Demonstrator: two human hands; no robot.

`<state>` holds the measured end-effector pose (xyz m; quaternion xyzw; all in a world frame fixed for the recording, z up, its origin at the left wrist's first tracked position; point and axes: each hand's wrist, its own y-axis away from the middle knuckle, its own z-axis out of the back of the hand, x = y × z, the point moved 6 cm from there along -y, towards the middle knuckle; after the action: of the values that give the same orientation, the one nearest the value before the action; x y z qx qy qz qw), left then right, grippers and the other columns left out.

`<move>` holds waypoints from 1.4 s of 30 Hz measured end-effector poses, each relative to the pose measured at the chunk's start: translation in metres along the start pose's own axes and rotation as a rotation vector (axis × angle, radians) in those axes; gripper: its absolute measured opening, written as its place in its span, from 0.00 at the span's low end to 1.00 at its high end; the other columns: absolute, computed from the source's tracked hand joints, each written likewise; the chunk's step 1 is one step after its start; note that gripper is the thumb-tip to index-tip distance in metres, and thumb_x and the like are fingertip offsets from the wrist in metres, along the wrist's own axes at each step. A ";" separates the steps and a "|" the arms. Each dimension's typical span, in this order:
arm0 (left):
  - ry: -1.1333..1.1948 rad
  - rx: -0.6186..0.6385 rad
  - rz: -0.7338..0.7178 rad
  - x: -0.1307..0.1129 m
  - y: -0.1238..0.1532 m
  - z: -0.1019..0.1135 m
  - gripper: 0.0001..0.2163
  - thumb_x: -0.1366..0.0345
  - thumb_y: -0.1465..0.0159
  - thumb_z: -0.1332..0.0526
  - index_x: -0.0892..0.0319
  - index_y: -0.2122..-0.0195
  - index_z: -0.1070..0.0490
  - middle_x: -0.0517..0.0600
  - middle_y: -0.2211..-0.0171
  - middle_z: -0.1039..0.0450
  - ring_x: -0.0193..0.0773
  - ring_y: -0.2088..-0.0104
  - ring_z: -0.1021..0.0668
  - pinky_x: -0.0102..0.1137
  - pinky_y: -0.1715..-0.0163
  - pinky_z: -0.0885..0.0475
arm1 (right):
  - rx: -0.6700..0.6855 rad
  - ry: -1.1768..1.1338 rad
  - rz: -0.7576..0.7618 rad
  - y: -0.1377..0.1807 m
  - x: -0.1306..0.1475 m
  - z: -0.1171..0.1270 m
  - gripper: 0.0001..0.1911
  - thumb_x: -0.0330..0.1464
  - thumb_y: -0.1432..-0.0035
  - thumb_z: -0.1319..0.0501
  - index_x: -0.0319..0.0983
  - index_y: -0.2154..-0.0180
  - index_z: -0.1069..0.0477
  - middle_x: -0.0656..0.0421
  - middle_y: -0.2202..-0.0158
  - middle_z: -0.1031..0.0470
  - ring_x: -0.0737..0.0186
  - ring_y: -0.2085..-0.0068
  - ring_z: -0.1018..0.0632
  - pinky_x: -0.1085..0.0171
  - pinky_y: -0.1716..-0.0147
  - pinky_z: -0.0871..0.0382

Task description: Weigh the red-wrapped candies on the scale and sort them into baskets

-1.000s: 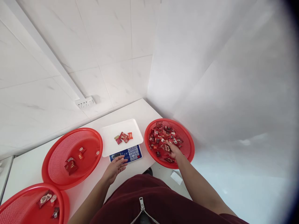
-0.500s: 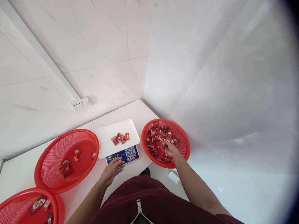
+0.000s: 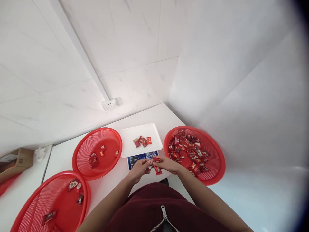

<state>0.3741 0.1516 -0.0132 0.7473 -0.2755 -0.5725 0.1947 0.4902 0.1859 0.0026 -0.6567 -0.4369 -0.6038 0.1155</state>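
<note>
My left hand [image 3: 139, 169] and my right hand [image 3: 167, 164] meet in front of the scale [image 3: 142, 158], fingers pinched on a few red candy packets [image 3: 156, 164] held between them. The scale's white tray [image 3: 149, 148] carries several red packets [image 3: 142, 141]. To the right stands a red basket [image 3: 216, 161] heaped with many red candies [image 3: 187, 149]. Left of the scale is a second red basket [image 3: 80, 154] with a few candies [image 3: 93, 159].
A third red basket [image 3: 29, 206] with a few packets sits at the near left. A wall socket [image 3: 109, 104] is mounted behind the white table [image 3: 113, 180]. A cardboard box [image 3: 16, 159] lies at the far left. White walls close the corner on the right.
My right hand left the heaped basket with candies and came to the scale's front. My left hand rose from the keypad edge to meet it. The view swung to the left.
</note>
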 end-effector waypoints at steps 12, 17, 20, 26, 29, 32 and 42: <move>0.313 -0.318 -0.110 -0.026 -0.019 0.068 0.19 0.63 0.44 0.36 0.58 0.52 0.37 0.54 0.61 0.28 0.36 0.63 0.24 0.33 0.60 0.30 | -0.236 -0.203 -0.181 -0.005 -0.039 0.020 0.22 0.44 0.56 0.33 0.40 0.61 0.30 0.59 0.67 0.25 0.71 0.72 0.30 0.70 0.73 0.37; 0.032 -0.051 -0.046 -0.018 -0.007 0.033 0.18 0.61 0.47 0.35 0.58 0.55 0.30 0.56 0.55 0.28 0.41 0.57 0.26 0.34 0.59 0.32 | -0.116 -0.148 -0.177 -0.010 -0.034 0.002 0.19 0.43 0.55 0.34 0.39 0.63 0.29 0.60 0.70 0.26 0.73 0.77 0.33 0.72 0.78 0.42; -0.106 0.115 -0.169 -0.021 0.001 0.007 0.13 0.62 0.48 0.34 0.60 0.62 0.26 0.53 0.62 0.25 0.40 0.62 0.26 0.31 0.61 0.33 | -0.005 -0.053 -0.169 -0.015 -0.030 -0.010 0.15 0.42 0.54 0.35 0.37 0.70 0.28 0.60 0.73 0.27 0.74 0.78 0.36 0.72 0.80 0.46; 0.018 -0.107 -0.203 -0.028 -0.008 0.026 0.07 0.66 0.51 0.32 0.62 0.74 0.28 0.47 0.76 0.28 0.32 0.74 0.28 0.28 0.69 0.34 | -0.007 -0.081 -0.177 -0.020 -0.030 -0.012 0.16 0.39 0.55 0.34 0.38 0.64 0.29 0.61 0.72 0.26 0.76 0.79 0.37 0.73 0.81 0.48; 0.287 -0.286 -0.159 -0.026 -0.020 0.055 0.07 0.69 0.50 0.33 0.62 0.74 0.31 0.47 0.75 0.28 0.30 0.74 0.27 0.26 0.70 0.33 | -0.085 -0.154 -0.215 -0.016 -0.035 -0.004 0.18 0.39 0.54 0.34 0.38 0.61 0.30 0.61 0.70 0.26 0.76 0.80 0.37 0.74 0.82 0.47; 0.420 -0.396 -0.148 -0.026 -0.032 0.082 0.04 0.71 0.44 0.37 0.61 0.72 0.33 0.47 0.73 0.29 0.28 0.72 0.26 0.25 0.66 0.31 | -0.156 -0.225 -0.237 -0.009 -0.042 0.005 0.20 0.38 0.53 0.34 0.39 0.58 0.31 0.59 0.68 0.25 0.74 0.77 0.33 0.74 0.81 0.42; 0.523 -0.371 0.109 -0.004 -0.023 0.080 0.10 0.71 0.42 0.40 0.63 0.59 0.34 0.57 0.62 0.27 0.39 0.62 0.22 0.30 0.64 0.26 | -0.280 -0.478 -0.147 0.016 -0.047 0.030 0.13 0.38 0.47 0.38 0.41 0.59 0.30 0.59 0.66 0.25 0.73 0.76 0.30 0.71 0.74 0.32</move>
<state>0.3005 0.1741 -0.0457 0.8048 -0.1468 -0.3905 0.4222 0.5276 0.1768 -0.0410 -0.7565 -0.4107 -0.4929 -0.1269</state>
